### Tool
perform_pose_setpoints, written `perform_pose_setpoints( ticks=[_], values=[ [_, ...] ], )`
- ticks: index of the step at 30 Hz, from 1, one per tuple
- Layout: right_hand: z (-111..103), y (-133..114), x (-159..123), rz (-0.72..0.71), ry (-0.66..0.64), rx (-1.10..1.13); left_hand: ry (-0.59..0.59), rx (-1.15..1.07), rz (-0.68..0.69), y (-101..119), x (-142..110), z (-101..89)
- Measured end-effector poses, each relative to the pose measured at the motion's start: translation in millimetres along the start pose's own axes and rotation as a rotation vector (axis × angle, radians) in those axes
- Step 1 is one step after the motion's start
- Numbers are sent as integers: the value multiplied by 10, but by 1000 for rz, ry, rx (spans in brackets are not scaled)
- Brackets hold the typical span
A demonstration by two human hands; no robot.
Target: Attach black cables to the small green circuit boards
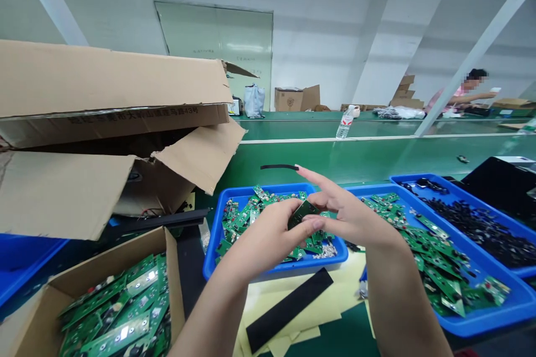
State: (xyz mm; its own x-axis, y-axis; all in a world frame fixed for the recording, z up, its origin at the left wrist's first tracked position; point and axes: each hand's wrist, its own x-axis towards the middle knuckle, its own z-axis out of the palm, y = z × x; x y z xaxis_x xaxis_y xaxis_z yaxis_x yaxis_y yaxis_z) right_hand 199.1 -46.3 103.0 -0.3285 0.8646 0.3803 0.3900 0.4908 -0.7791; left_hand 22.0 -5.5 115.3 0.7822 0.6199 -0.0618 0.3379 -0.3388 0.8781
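Note:
My left hand (pixel 272 231) is closed around a small green circuit board (pixel 302 212), held above a blue tray (pixel 218 217) full of similar boards. My right hand (pixel 341 209) meets it from the right, thumb and fingers pinched at the board's upper edge while the index finger points out to the left. A black foam strip (pixel 288 309) lies on yellow backing paper (pixel 268 298) just below my hands.
A cardboard box of green boards (pixel 121 312) sits at lower left under large open cartons (pixel 104 122). Two more blue trays, one with boards (pixel 498 315) and one with black parts (pixel 481 226), stand at right. A water bottle (pixel 344 122) and a seated person (pixel 463 95) are beyond the green conveyor.

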Motion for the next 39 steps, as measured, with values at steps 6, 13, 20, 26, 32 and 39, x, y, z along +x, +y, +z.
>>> perform_pose_setpoints(
  ticks=[6,13,20,26,32,39],
  values=[
    [-102,-20,-100,-7,49,-91,-45,13,47,1,3,19],
    [-262,-15,-253,-143,330,16,362,-26,43,-89,111,-101],
    [-142,-128,-216,-209,183,40,461,-309,221,-2,5,-81],
    [-102,-141,-182,-221,146,6,303,-308,241,75,-21,-37],
    [-97,-91,-177,-209,151,-15,261,-312,256,88,-22,-38],
    [-109,-7,-132,-261,251,-222,233,-347,243,94,-25,-26]
  ],
)
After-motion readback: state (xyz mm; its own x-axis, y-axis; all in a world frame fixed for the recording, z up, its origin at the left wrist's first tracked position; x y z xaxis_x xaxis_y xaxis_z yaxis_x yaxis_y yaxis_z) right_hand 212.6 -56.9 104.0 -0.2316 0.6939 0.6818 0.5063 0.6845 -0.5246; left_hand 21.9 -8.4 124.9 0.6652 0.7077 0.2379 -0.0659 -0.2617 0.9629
